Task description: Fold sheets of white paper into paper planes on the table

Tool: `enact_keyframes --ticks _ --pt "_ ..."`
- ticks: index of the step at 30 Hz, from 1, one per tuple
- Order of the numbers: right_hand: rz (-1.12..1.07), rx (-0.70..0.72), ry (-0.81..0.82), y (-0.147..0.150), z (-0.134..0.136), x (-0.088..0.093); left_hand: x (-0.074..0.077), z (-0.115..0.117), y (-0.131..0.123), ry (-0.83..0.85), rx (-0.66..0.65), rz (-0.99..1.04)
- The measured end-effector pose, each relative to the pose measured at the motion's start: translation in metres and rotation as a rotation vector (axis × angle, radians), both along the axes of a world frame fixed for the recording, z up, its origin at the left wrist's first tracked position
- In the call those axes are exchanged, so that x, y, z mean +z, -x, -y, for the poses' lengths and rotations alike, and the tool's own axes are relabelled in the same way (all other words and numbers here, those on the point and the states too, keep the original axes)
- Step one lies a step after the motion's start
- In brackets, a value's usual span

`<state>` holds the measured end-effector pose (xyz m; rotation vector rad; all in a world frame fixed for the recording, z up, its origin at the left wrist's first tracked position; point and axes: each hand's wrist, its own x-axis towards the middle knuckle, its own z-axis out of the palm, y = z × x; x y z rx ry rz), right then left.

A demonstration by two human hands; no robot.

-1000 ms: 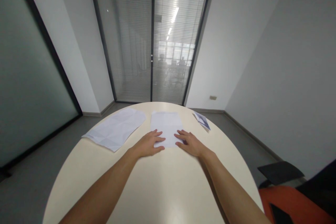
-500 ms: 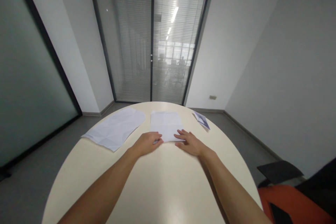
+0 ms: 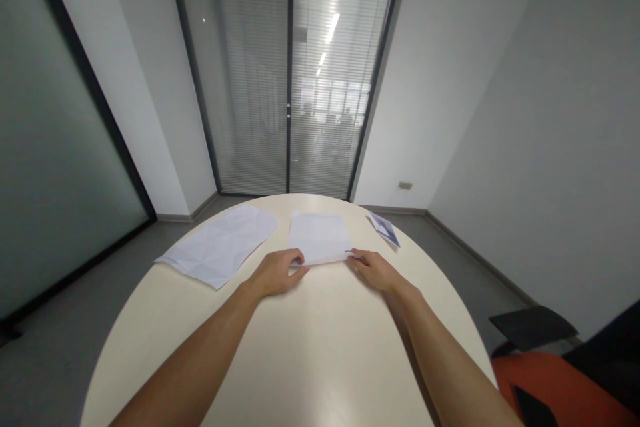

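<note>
A white sheet of paper (image 3: 321, 235) lies in front of me on the table, its near edge slightly raised. My left hand (image 3: 281, 271) pinches the near left corner between thumb and fingers. At the near right corner, my right hand (image 3: 376, 269) is closed on the same sheet, with its fingertips at the edge. To the left rests a larger creased sheet (image 3: 223, 243), and a small folded paper (image 3: 384, 229) with a bluish shade sits to the right; neither hand touches them.
The round cream table (image 3: 310, 347) carries all the papers. A chair with an orange seat (image 3: 555, 387) and a black armrest (image 3: 533, 329) stands at the lower right. Beyond the table are a glass door with blinds (image 3: 290, 80) and white walls.
Both hands have gone from lying on the sheet to gripping its near corners. My right hand has shifted outward to the right, and the near edge has come up a little.
</note>
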<state>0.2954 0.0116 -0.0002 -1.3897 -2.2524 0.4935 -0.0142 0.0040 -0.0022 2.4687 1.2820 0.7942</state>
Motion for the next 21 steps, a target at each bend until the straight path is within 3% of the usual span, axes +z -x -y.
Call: enact_keyframes --ticks 2,8,21 --pt "-0.003 -0.044 0.007 0.0 0.001 0.003 -0.003 -0.003 0.001 -0.001 0.007 0.034" --pt "-0.028 -0.14 -0.017 -0.002 0.002 0.004 -0.016 -0.018 0.003 0.032 0.206 0.16" --pt "-0.071 -0.222 -0.016 -0.007 -0.008 -0.015 -0.021 -0.025 0.0 -0.001 0.241 0.368"
